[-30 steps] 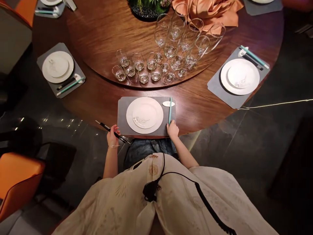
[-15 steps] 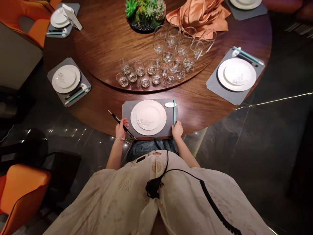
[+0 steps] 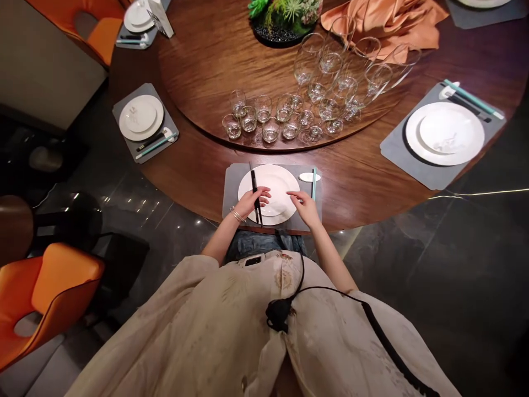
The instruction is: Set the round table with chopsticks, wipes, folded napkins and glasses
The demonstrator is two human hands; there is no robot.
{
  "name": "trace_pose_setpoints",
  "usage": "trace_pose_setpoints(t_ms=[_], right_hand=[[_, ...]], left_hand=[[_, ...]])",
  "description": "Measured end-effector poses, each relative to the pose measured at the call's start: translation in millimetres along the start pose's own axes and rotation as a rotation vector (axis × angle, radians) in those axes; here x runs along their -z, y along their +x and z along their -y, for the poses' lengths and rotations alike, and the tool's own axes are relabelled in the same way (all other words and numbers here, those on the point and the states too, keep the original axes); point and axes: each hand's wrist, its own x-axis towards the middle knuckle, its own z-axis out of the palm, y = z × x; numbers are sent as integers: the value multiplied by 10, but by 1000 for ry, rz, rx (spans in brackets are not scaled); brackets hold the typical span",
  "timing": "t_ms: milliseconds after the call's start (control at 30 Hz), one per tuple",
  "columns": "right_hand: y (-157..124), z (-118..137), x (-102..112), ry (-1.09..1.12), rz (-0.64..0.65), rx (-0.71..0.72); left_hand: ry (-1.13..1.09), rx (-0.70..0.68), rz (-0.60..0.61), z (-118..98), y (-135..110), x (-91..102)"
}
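Note:
Black chopsticks [image 3: 255, 187] are held in my left hand [image 3: 253, 202], pointing away from me above the left part of a white plate [image 3: 248, 182]. A smaller white plate [image 3: 279, 205] lies on that plate, partly hidden by my hands. My right hand [image 3: 305, 208] is over the plate's right side, fingers apart and nothing in them. Just beyond it, turquoise chopsticks [image 3: 314, 184] lie across a white chopstick rest [image 3: 306, 177]. All of this is set on a grey placemat [image 3: 231, 187] at the table's near edge.
Several small glasses [image 3: 270, 131] and stemmed wine glasses [image 3: 326, 91] stand on the raised wooden turntable [image 3: 198, 71], near a planter [image 3: 281, 33] and an orange cloth [image 3: 388, 27]. Place settings lie on placemats to the left [image 3: 124, 140] and right [image 3: 417, 165].
My left hand has moved right with the black chopsticks, now over the plate and turned more upright. The right hand has let go of the turquoise chopsticks and come over the plate. The view has shifted.

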Motion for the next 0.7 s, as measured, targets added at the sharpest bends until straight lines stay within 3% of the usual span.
trace_pose_setpoints(t_ms=[67, 133, 267, 367, 533, 633, 700], right_hand=[[99, 342, -28, 155, 108, 172], [182, 590, -57, 233, 187, 241], [234, 772, -61, 273, 280, 292], [152, 781, -3, 229, 194, 305], [-91, 832, 120, 234, 5, 205], [-239, 864, 126, 253, -125, 224], [-332, 852, 81, 183, -141, 305]], left_hand=[[80, 29, 170, 16, -1, -34], [136, 36, 281, 40, 5, -72], [183, 42, 353, 79, 16, -140], [236, -43, 267, 74, -21, -139], [308, -323, -82, 29, -187, -16], [182, -287, -250, 21, -284, 5], [49, -157, -163, 15, -325, -51]])
